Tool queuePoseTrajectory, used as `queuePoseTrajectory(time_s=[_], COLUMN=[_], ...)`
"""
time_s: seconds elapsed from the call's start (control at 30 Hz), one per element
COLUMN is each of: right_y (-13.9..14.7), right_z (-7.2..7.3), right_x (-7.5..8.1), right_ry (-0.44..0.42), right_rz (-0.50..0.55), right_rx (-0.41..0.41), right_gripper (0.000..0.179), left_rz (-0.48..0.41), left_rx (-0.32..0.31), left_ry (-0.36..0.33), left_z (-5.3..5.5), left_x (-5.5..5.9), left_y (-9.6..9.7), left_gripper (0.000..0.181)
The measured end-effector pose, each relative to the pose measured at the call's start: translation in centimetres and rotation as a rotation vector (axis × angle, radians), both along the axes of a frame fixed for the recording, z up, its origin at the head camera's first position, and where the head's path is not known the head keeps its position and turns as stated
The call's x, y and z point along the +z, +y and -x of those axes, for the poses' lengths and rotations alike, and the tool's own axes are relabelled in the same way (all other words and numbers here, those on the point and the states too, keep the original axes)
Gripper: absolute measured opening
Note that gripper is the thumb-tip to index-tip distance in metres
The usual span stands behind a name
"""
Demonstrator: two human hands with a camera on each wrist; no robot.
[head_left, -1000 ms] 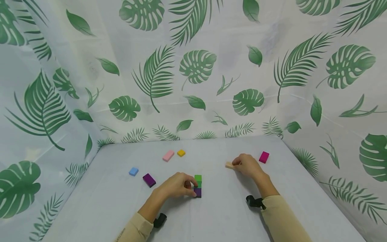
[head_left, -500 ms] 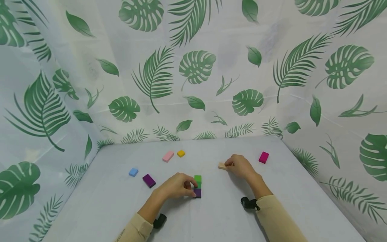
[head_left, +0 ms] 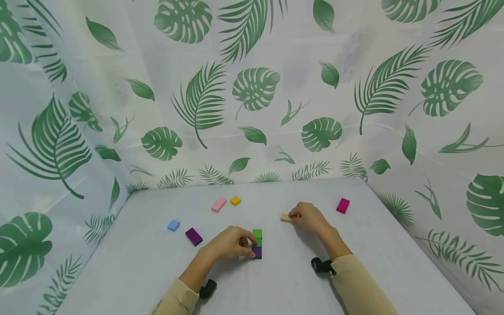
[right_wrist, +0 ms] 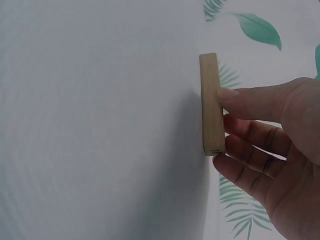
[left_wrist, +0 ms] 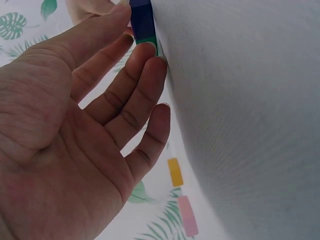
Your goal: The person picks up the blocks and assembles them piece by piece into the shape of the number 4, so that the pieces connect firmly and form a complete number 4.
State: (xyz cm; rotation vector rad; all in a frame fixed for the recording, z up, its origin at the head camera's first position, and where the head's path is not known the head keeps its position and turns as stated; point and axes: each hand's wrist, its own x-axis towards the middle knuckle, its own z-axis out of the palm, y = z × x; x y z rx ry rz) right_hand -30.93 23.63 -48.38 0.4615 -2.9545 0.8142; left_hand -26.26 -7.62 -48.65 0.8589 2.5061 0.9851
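Observation:
My left hand (head_left: 230, 243) pinches a small set of blocks near the middle of the table, thumb at a dark purple block (head_left: 257, 252) and fingers by a green block (head_left: 257, 233). In the left wrist view the thumb lies along the dark block (left_wrist: 143, 22), with the green (left_wrist: 146, 40) showing behind it at the fingertips. To the right, my right hand (head_left: 309, 216) grips a plain wooden block (head_left: 285, 217) by one end. The right wrist view shows that long block (right_wrist: 212, 105) between thumb and fingers, close over the table, its shadow beside it.
Lying on the white table (head_left: 157, 271) are a purple block (head_left: 194, 236), a light blue block (head_left: 173, 225), a pink block (head_left: 218, 204), a yellow block (head_left: 235, 201) and a magenta block (head_left: 343, 205). A leaf-patterned curtain (head_left: 275, 140) surrounds the table's back and sides.
My right hand has moved left with the wooden block, bringing it nearer the green and purple blocks. The left hand has stayed in place.

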Motion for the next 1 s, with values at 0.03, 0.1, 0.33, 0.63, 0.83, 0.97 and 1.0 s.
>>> queuePoseTrajectory(time_s=[0.03,0.1,0.33,0.63,0.83,0.97,1.0], right_y=[-0.1,-0.3,-1.4,-2.4,-2.5,-2.5,-2.6], right_z=[0.0,0.1,0.1,0.0,0.0,0.1,0.1], right_x=[-0.1,-0.2,-0.3,-0.3,-0.3,-0.3,-0.3], right_ry=[0.002,0.010,0.020,0.010,0.005,0.001,0.000], right_rz=[-0.004,-0.010,0.003,-0.003,-0.004,-0.004,-0.001], right_rx=[0.003,0.010,0.036,0.057,0.045,0.045,0.045], right_gripper=[0.015,0.015,0.014,0.014,0.015,0.015,0.015], left_rz=[0.000,-0.001,0.001,0.004,0.015,0.021,0.021], left_rx=[0.000,-0.001,-0.006,-0.003,-0.006,-0.004,-0.003], left_ry=[-0.001,-0.001,0.005,-0.007,0.006,0.003,0.001], left_z=[0.0,0.0,-0.1,-0.2,0.0,0.2,0.2], left_x=[0.0,0.0,0.0,0.0,0.0,-0.1,-0.1], left_y=[0.0,0.0,0.0,0.0,0.0,0.0,0.1], left_gripper=[0.026,0.026,0.026,0.026,0.026,0.026,0.025])
